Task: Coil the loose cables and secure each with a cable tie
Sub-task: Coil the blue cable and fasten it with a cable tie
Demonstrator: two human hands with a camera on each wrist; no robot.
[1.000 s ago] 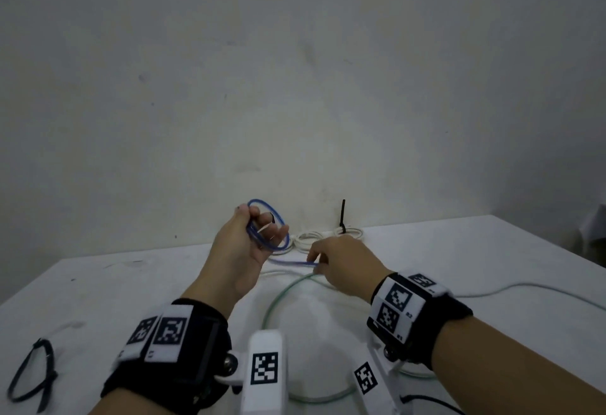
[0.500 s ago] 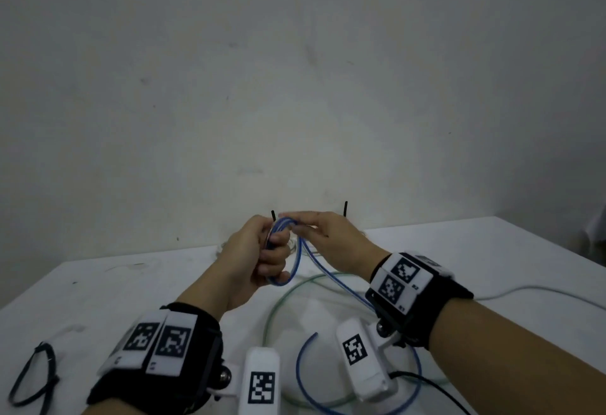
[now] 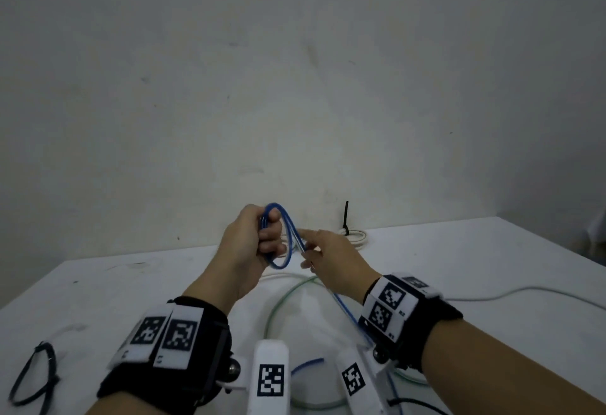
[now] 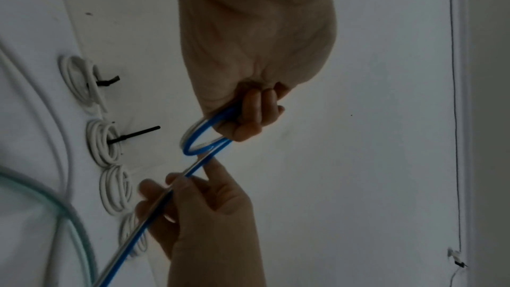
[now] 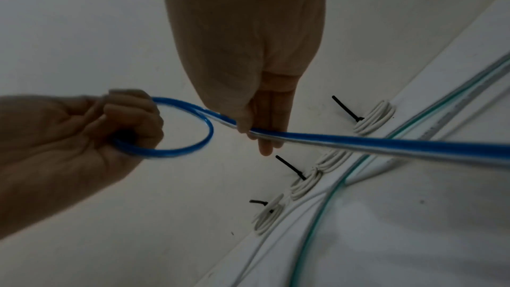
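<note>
Blue cable: small coil gripped in left hand, fist raised above white table, fingers curled round loops. Right hand just beside coil, fingers mostly extended; free strand runs along them, thumb apparently pinching it. Tail trails down toward right wrist. Tied white coils line table's far edge.

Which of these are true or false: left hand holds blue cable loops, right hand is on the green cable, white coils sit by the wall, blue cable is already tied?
1. The left hand holds loops of the blue cable in its grip. True.
2. The right hand is on the green cable. False: it guides the blue cable; the green one lies on the table.
3. White coils with black cable ties sit by the wall. True.
4. The blue cable is already tied. False: no tie on it.
</note>
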